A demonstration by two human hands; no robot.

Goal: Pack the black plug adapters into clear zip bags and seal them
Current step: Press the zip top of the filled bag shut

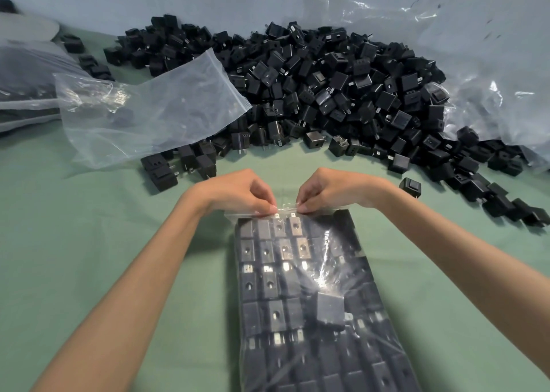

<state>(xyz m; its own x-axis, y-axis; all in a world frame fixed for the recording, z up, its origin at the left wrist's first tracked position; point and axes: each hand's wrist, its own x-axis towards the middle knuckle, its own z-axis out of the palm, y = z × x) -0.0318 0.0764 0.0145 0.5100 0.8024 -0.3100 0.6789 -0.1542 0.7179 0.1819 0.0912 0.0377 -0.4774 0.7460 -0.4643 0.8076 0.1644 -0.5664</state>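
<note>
Our left hand (238, 192) and right hand (330, 190) pinch the top edge of a clear plastic zip bag (351, 272), fingertips close together at its middle. The bag, packed with rows of black square plug adapters (269, 284), lies flat on the green tabletop (104, 213) before us. Beyond, a loose heap of black adapters (327, 88) sprawls, an empty clear zip bag (154, 103) lying on its left side.

The clear zip bag filled with rows of black plug adapters (312, 302) runs off the bottom edge. Fingertips of the left hand (238, 192) and right hand (330, 189) cover the middle of its zip strip; seal state cannot be determined. The empty clear zip bag (154, 103) veils part of the heap of loose black plug adapters (327, 88). The stack of filled clear bags (23, 94) is cut by the left edge.
</note>
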